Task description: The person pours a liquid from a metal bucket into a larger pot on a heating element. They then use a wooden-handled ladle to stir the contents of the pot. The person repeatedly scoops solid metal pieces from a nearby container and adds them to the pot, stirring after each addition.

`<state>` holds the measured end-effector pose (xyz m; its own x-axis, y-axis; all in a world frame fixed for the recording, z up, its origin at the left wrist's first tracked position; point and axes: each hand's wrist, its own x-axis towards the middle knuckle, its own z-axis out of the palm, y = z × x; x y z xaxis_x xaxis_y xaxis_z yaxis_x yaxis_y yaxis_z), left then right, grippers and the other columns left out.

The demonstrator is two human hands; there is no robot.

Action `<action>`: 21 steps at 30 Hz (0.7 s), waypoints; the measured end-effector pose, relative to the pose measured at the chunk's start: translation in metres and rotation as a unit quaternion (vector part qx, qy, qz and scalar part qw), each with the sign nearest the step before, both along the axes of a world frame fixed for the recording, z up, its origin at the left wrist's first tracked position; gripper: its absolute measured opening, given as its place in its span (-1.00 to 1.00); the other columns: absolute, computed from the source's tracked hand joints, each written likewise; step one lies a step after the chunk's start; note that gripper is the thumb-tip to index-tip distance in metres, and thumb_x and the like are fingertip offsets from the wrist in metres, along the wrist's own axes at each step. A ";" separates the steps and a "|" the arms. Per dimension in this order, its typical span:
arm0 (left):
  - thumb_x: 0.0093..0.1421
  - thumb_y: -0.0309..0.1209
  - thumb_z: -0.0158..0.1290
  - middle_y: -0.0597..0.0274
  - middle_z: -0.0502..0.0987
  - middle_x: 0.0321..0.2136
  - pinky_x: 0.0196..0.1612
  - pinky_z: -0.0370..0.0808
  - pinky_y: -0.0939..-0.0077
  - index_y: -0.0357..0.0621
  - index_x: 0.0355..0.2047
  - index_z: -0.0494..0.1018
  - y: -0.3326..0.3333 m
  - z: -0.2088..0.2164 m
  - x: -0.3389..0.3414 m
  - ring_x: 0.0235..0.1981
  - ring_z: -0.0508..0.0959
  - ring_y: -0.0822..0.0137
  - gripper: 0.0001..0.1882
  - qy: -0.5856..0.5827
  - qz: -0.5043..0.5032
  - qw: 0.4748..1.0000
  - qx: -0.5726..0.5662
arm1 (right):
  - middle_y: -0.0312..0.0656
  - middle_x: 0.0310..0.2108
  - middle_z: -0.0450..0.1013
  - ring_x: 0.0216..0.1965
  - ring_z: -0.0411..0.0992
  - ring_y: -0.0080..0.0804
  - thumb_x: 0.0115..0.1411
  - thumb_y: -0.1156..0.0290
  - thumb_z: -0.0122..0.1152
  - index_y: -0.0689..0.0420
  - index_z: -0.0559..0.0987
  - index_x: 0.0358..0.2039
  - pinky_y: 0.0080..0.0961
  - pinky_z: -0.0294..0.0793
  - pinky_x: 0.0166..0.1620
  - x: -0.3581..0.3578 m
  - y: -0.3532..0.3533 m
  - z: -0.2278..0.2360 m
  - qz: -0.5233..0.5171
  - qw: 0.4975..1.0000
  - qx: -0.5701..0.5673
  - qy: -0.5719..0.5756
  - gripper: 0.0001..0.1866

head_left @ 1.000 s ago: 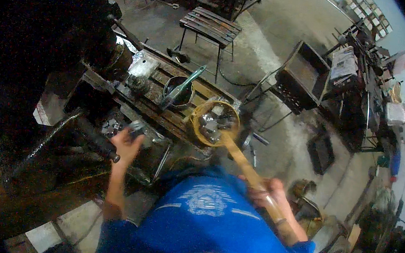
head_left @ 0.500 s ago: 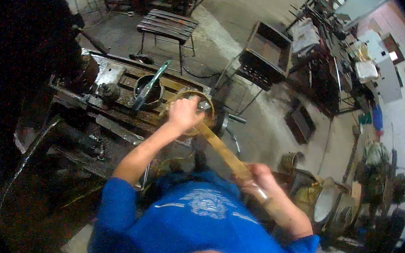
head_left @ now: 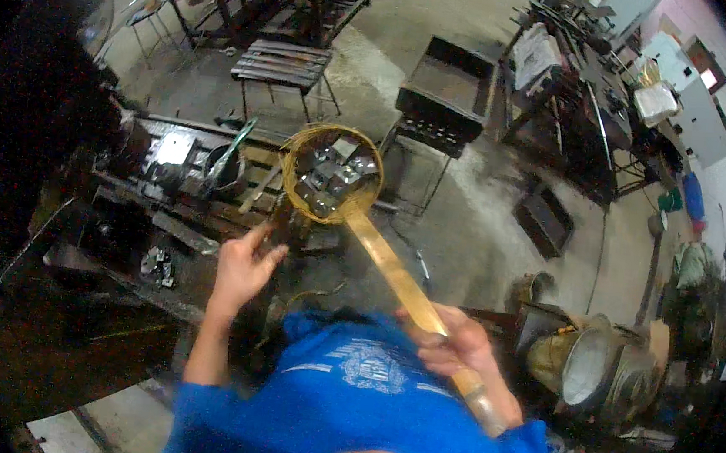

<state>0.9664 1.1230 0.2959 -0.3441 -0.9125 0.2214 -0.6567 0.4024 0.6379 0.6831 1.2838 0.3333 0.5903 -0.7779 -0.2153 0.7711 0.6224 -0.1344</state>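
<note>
Holding long-handled yellow basket [head_left: 358, 204] of metal pieces [head_left: 333, 174], with right hand [head_left: 456, 345] wrapped round wooden handle [head_left: 389, 273], left hand [head_left: 247, 265] loosely spread near basket. Likely calls for level handling.

A: Left hand [head_left: 245, 266]?
B: Out front, fingers parted and slightly curled, pointing forward and a bit right. Thumb held apart from them.
A: Left forearm [head_left: 209, 350]?
B: Near straight up the view, bare out of a blue sleeve [head_left: 208, 426]. Wrist close to in line.
A: Right hand [head_left: 457, 342]?
B: Fingers wrapped in a grip, closer to the torso [head_left: 368, 402] than the left.
A: Right forearm [head_left: 507, 399]?
B: Short in view, slants inward to the hand.
</note>
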 end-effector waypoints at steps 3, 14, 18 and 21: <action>-0.11 -0.31 0.12 0.03 0.44 -0.69 -0.53 0.39 0.38 -0.23 -0.28 0.41 0.025 0.015 -0.068 -0.62 0.49 0.16 -0.63 -0.019 -0.110 0.991 0.076 | -0.32 -0.59 0.07 -0.70 0.06 -0.63 -0.26 0.36 0.34 0.23 0.11 0.03 -0.75 0.03 -0.74 -0.053 0.025 0.006 -0.035 0.999 -0.018 0.014 -0.16; -0.11 -0.29 0.08 -0.03 0.46 -0.62 -0.43 0.41 0.28 -0.20 -0.25 0.40 0.059 -0.019 -0.321 -0.52 0.49 0.06 -0.61 -0.111 -0.476 0.865 0.109 | -0.32 -0.58 0.11 -0.70 0.03 -0.65 -0.26 0.43 0.25 0.22 0.19 -0.04 -0.73 0.05 -0.76 -0.169 0.159 0.004 -0.381 0.921 0.010 0.078 -0.29; -0.12 -0.36 0.07 -0.02 0.45 -0.64 -0.47 0.41 0.39 -0.22 -0.25 0.40 -0.024 -0.055 -0.332 -0.59 0.49 0.15 -0.63 -0.166 -0.570 0.796 0.114 | -0.32 -0.61 0.12 -0.70 0.05 -0.65 -0.26 0.51 0.15 0.22 0.24 -0.07 -0.74 0.07 -0.76 -0.085 0.128 -0.013 -0.563 0.817 0.083 0.093 -0.37; -0.13 -0.48 0.01 0.07 0.44 -0.67 -0.50 0.38 0.50 -0.25 -0.22 0.39 -0.020 -0.123 -0.388 -0.63 0.46 0.31 -0.63 -0.082 -0.593 0.751 0.278 | -0.33 -0.61 0.11 -0.70 0.07 -0.65 -0.26 0.50 0.16 0.20 0.26 -0.07 -0.74 0.10 -0.76 -0.085 0.139 -0.010 -0.619 0.756 0.138 0.164 -0.37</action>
<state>0.5787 1.1032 0.1725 -0.9688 0.1219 -0.2156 -0.1355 0.4679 0.8733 0.5981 1.4232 0.3228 -0.6729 -0.5899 -0.4464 0.7390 -0.5087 -0.4417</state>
